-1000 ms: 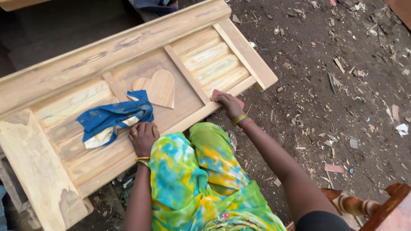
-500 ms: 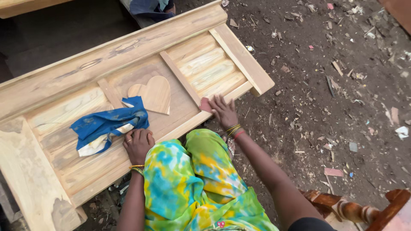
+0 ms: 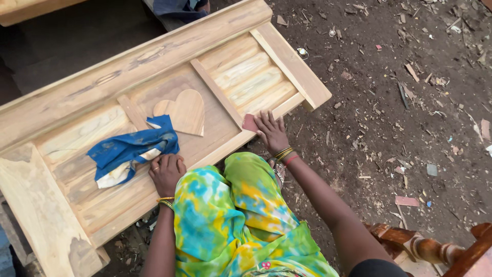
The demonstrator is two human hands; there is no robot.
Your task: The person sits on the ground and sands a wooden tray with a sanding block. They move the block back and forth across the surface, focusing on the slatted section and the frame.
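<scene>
Dirt yard, wooden panel (image 3: 102, 92): your right hand (image 3: 270, 131) presses flat on the reddish sanding pad (image 3: 250, 122) at its near rail, left hand (image 3: 166, 172) fisted, empty, beside the blue cloth (image 3: 130, 149); rub evenly.

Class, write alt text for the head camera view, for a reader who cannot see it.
Seen from above, a person's right hand presses a small reddish pad against the edge of an unfinished wooden panel with a carved heart. Their left hand rests on the panel beside a blue cloth, over dirt ground littered with wood scraps.
</scene>
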